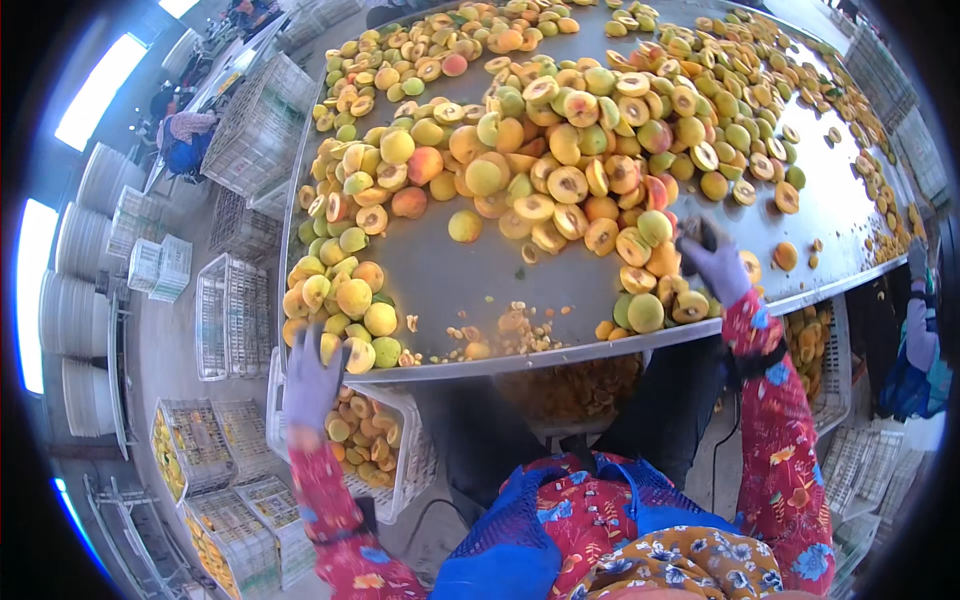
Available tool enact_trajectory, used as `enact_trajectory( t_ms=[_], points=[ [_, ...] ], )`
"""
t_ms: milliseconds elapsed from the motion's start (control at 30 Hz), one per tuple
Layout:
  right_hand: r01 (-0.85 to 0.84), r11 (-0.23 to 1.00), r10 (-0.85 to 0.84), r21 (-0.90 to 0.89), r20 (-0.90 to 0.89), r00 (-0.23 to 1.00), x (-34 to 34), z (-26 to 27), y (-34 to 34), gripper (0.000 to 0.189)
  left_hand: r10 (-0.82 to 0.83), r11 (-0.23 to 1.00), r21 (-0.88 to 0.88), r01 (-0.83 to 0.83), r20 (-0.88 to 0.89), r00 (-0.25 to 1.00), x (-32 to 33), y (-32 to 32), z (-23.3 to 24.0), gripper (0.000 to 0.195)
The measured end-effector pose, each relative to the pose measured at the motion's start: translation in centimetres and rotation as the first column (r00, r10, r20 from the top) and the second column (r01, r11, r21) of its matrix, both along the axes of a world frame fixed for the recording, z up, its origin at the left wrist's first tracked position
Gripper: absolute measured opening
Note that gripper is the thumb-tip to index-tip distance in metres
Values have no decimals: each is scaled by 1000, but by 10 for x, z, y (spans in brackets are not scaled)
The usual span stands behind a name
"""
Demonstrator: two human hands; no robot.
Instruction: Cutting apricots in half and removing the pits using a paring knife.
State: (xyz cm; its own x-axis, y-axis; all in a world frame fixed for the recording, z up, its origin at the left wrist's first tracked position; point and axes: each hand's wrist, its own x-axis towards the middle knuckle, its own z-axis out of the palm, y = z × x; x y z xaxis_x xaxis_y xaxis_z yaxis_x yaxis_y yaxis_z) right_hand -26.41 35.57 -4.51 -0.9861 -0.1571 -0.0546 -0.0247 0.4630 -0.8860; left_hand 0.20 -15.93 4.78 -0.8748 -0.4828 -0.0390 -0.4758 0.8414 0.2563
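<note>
My left hand [311, 379], in a pale purple glove, is at the near left corner of a metal table [450, 277], against a pile of peaches [352, 296]; whether it grips one cannot be told. My right hand [712, 259], gloved alike with dark fingertips, is at the right side of a heap of halved peaches [568, 184]; something dark is at its fingers, not clear enough to name. Many halves show brown pit hollows. Loose pits and scraps [521, 330] lie near the front edge between my hands. A single whole-looking peach [465, 226] lies in front of the heap.
A white plastic crate of peach halves [409, 450] stands below the table's left corner, another [840, 367] below the right. Peach pieces lie under the table between my legs. More crates [234, 319] stand on the floor at left. Another person's gloved hand [916, 259] is at the far right.
</note>
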Motion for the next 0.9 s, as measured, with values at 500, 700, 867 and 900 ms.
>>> enact_trajectory(
  t_ms=[500, 700, 867, 900],
  points=[
    [-56, 993, 50, 101, 68, 996, -188, -77, 2, 50, -373, 926, 94, 365, 91, 923, -388, 66, -128, 48],
    [-350, 859, 400, 375, -64, 914, -130, -31, -51, 54, -669, 740, 60, 670, -28, 742, -296, 68, -173, 39],
    [-481, 674, 576, 561, 9, 817, -88, -5, -67, 47, -480, 678, 589, 440, -100, 872, -207, 89, -142, 47],
    [-456, 673, 596, 583, -61, 801, -83, -6, -63, 42, -423, 702, 570, 428, -151, 894, -197, 105, -109, 44]
  ],
)
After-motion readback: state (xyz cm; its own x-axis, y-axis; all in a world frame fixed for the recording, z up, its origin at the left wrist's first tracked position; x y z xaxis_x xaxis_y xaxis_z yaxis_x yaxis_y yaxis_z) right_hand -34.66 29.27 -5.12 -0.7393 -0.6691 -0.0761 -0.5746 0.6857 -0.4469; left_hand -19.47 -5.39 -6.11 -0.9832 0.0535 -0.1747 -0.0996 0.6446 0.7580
